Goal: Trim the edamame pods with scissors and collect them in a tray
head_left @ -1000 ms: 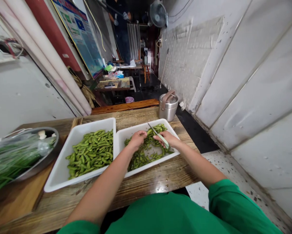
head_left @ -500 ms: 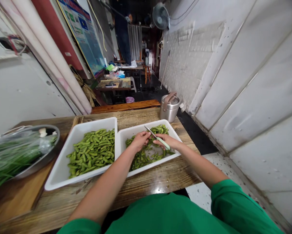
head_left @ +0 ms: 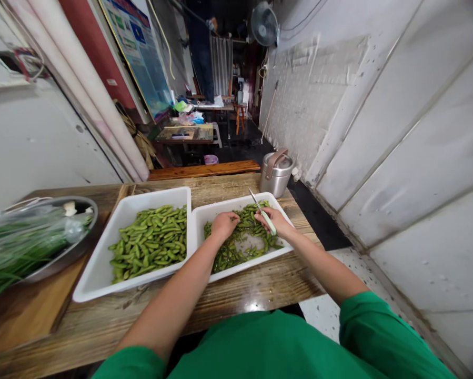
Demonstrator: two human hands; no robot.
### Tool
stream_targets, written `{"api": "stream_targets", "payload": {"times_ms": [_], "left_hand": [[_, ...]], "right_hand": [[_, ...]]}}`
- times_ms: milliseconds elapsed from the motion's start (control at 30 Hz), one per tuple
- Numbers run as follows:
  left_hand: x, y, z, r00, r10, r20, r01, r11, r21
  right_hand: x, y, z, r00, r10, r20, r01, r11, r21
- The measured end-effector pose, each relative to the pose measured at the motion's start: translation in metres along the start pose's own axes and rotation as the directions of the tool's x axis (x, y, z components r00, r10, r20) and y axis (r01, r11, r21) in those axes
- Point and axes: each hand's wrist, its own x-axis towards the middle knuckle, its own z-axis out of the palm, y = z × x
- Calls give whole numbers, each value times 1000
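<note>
Pods in the right tray are apparently being trimmed. The cutter is clamped in the right hand; the left hand is pinched, its hold unclear. Careful aim is called for.

Seen from the wearer's head, above the near edge of the table. Directed forward and down, over the green sleeves. Centred near the far edge, just past the left hand. Close but wide: inclusive of the right edge, cropped at the near left corner, open beyond to the dark floor.
</note>
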Motion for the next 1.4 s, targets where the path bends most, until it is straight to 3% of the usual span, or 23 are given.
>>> {"api": "stream_targets", "payload": {"times_ms": [67, 167, 400, 567, 733, 867, 967, 1067, 1200, 1400], "left_hand": [[-1, 0, 5, 996, 58, 70, -62, 997, 49], [-1, -2, 15, 994, 74, 81, -78, 996, 45], [4, -2, 18, 1000, 0, 21, 2, 997, -81], [7, 0, 16, 999, -33, 17, 36, 988, -152], [12, -6, 20, 985, -159, -71, 120, 917, -381], [13, -8, 16, 928, -331, -172, 203, 836, -511], [9, -1, 11, 913, -402, -74, 254, 700, -668], [2, 9, 9, 928, -359, 94, 293, 555, -779], [-2, 16, 10, 935, -291, 200, 323, 471, -821], [0, 18, 7, 857, -277, 435, 501, 246, -830]], "right_hand": [[0, 0, 0, 999, 18, -36, -18, 1000, 1], [-2, -1, 1, 998, 53, -25, -53, 998, -13], [-7, -4, 0, 954, 220, 204, -202, 974, -105], [-9, -4, 0, 928, 258, 268, -227, 963, -144], [-10, -4, 1, 923, 266, 279, -231, 961, -152], [-11, -4, 1, 922, 281, 266, -252, 958, -138], [-11, -5, 1, 900, 303, 313, -284, 953, -105], [-12, -7, 1, 878, 305, 369, -297, 952, -81], [-12, -8, 2, 895, 275, 353, -265, 961, -78], [-13, -6, 1, 909, 230, 347, -187, 970, -152]]}}
